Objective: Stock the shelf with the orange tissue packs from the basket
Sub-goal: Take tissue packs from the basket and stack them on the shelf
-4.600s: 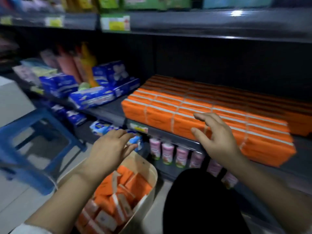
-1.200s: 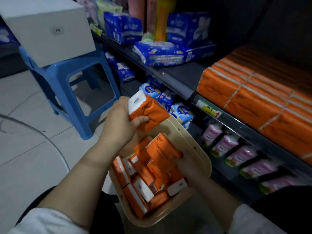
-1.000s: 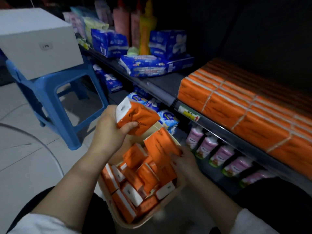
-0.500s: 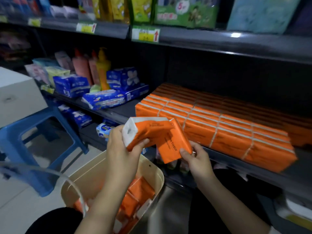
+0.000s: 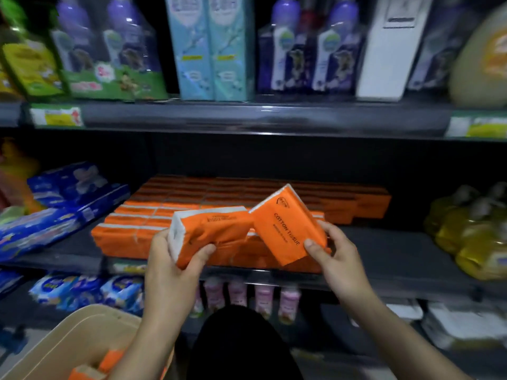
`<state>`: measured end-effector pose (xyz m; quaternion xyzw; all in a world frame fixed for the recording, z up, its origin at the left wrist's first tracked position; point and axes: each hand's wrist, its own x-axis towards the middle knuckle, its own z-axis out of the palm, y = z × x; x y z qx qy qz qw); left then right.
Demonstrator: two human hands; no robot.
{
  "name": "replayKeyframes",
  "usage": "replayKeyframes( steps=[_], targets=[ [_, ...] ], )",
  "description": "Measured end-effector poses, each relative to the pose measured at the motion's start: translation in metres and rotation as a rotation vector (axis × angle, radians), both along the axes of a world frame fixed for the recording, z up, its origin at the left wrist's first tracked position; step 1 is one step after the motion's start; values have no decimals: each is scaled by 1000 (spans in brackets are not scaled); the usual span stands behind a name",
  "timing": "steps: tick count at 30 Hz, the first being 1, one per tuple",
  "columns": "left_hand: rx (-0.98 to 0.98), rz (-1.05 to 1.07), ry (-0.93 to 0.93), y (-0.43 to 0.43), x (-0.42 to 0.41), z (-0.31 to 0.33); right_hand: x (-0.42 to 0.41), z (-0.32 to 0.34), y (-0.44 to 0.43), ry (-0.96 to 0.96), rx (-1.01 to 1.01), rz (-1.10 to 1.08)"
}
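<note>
Dark shelf [image 5: 384, 248], twelve o'clock: stacked orange packs [image 5: 153, 218]; left grip [image 5: 175, 272] clasps a crinkly pack [image 5: 216, 229], right grip [image 5: 337, 259] a glossy pack [image 5: 285, 229] (flat, rectangular).

hands [image 5: 175, 266] gripping tissue packs [image 5: 285, 229], shelf [image 5: 384, 242]

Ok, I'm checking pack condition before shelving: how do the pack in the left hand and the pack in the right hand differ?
The left pack lies near level, its white end showing; the right pack tilts, broad printed face toward the camera. The left pack looks creased, the right pack smooth. The left hand wraps its pack; the right hand pinches its lower edge. Both are orange.
</note>
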<state>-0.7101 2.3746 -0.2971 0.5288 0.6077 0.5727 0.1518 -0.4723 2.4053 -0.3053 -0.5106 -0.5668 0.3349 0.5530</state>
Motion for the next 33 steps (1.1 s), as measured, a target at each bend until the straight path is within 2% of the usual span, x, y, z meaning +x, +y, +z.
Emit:
replayKeyframes(
  steps=[10,16,24,33],
  targets=[
    [-145,-173,-131,79,78,-12,128,1,54,-196,36,-348],
    [-206,-244,-145,119,99,-31,176,-37,101,-454,-139,-417],
    [-291,-256,-126,147,96,-46,176,-63,164,-559,-324,-348],
    [-305,-267,-116,148,91,-53,163,-63,204,-634,-179,-423]
  ],
)
